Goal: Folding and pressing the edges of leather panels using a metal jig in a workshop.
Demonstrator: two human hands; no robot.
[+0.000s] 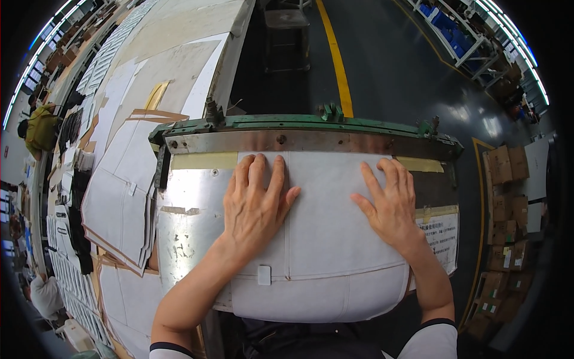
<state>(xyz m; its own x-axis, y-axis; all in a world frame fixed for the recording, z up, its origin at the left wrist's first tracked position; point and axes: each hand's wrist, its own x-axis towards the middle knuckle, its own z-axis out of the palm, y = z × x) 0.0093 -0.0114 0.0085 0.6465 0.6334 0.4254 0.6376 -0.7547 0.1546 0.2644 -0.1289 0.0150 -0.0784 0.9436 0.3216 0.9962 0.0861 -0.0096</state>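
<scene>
A white, stitched sheet-like panel (335, 239) lies across the metal bed (194, 239) of a bench machine, its far edge up against a steel bar (305, 142). Its near end curves down over the bed's front edge, and a small white tag (264, 275) sits by a seam. My left hand (256, 200) presses flat on the panel's left side, fingers pointing at the bar, thumb out. On the right side my right hand (388, 206) rests with fingers spread, fingertips just short of the bar. Neither hand grips anything. A green frame (269, 122) runs behind the bar.
Left of the machine, similar white panels (119, 191) lie stacked on a long table (197, 24). A stool (287, 21) stands beyond. Cardboard boxes (508, 209) line the right, past a yellow floor line (335, 54). Two people (42, 128) are at far left.
</scene>
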